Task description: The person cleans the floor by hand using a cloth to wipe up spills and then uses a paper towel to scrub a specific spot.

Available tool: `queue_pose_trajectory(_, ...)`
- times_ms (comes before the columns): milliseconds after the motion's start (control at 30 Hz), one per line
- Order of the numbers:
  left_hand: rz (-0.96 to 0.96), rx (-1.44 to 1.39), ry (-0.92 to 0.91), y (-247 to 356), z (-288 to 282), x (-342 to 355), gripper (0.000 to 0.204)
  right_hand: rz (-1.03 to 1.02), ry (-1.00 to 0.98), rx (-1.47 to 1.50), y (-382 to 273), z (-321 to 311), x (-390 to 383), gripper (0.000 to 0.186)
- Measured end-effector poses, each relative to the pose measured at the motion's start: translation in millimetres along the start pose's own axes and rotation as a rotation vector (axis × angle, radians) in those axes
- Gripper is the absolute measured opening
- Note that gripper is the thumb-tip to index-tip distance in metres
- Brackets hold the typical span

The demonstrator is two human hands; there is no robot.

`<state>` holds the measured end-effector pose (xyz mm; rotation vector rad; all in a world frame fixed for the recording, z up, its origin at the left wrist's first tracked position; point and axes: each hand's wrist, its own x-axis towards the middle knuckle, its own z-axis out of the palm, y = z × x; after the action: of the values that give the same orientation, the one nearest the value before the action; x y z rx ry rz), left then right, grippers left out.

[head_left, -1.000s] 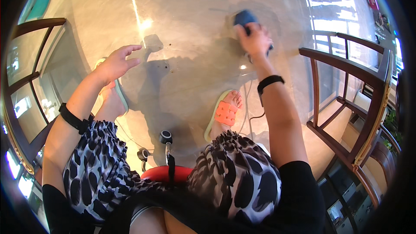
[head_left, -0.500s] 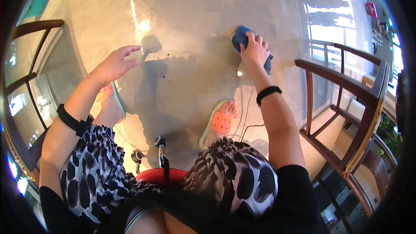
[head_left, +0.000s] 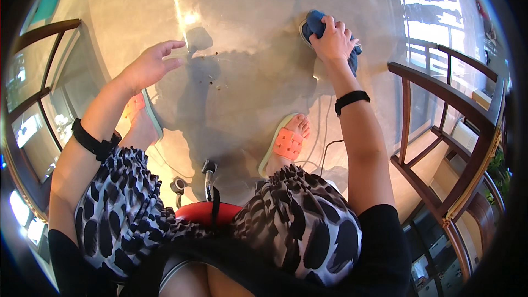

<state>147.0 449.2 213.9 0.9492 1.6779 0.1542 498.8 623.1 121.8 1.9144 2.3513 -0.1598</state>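
Note:
My right hand [head_left: 334,42] is closed over a blue fabric thing [head_left: 315,20] with a pale rim, shaped like a shoe. It is on or just above the floor, ahead and to the right, and my hand hides its middle. My left hand [head_left: 154,64] hangs in the air on the left with nothing in it, thumb and fingers apart. Small dark crumbs [head_left: 218,86] are scattered on the grey floor [head_left: 253,27] between my hands. Beneath me, between my knees, shows a red seat [head_left: 201,211].
Dark wooden chairs stand at the right [head_left: 440,96] and left [head_left: 49,28]. My feet wear orange sandals, the right sandal [head_left: 289,144] nearer the middle. A thin cable [head_left: 324,156] lies beside it. Small casters [head_left: 209,166] stick out ahead of the red seat.
My right hand has moved farther ahead and slightly right with the blue thing. My left hand stays raised and open, a little higher in the picture. The whole view has shifted slightly.

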Motion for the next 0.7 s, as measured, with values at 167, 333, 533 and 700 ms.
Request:
queue_pose_trajectory(167, 0.029, -0.023, -0.013, 0, -4, -3, 0.049, 0.076, -0.043, 0.010, 6, 2, 1, 0.047)
queue_pose_trajectory(333, -0.018, -0.032, 0.004, -3, -3, -3, 0.049, 0.238, -0.083, 0.112, 7, -2, 4, 0.060)
queue_pose_trajectory(533, -0.017, 0.002, 0.007, 1, 2, 1, 0.049, 0.306, -0.103, 0.162, 3, -5, 4, 0.064)
queue_pose_trajectory(700, 0.000, 0.028, -0.029, 4, 6, -3, 0.049, 0.332, -0.099, 0.155, 3, -4, 0, 0.064)
